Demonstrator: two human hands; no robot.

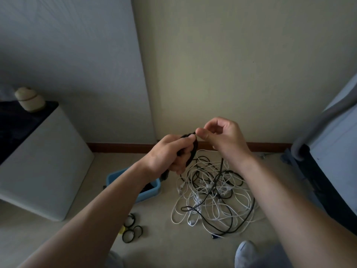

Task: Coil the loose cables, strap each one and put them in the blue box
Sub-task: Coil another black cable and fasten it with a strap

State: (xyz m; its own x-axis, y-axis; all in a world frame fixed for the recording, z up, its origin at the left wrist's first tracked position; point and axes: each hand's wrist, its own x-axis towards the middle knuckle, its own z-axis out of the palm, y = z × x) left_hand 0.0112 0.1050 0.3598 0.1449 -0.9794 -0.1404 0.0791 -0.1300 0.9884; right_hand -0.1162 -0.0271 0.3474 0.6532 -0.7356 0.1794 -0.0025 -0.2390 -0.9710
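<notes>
Head view: a person stands over a tangle of cables on a pale floor, both bare forearms reaching into the frame.
Left hand [166,151]: fingers curled round a black coil [193,149], held in the air in front of the wall; most of the coil is hidden behind palm and fingers.
Right hand [226,138]: thumb and forefinger pinch the top of the coil, just beside the left fingertips. The other fingers are loosely curled.
Trailing strand [218,176]: a black cable drops from under the right hand into the heap; where it meets the coil is hidden by the wrist.
Loose cables [212,198]: white and black, heaped on the floor below the hands; single cables cannot be told apart.
Blue box [153,189]: on the floor between the heap and a white cabinet [42,161], largely covered by the left forearm – something dark lies inside, too dim to identify.
Straps [131,228]: black rings, some with yellow, on the floor near the box, partly cut off by the forearm.
Edges: a grey shoe [246,252] is cropped at the bottom; a pale jar [30,99] sits blurred on the cabinet's dark top.
</notes>
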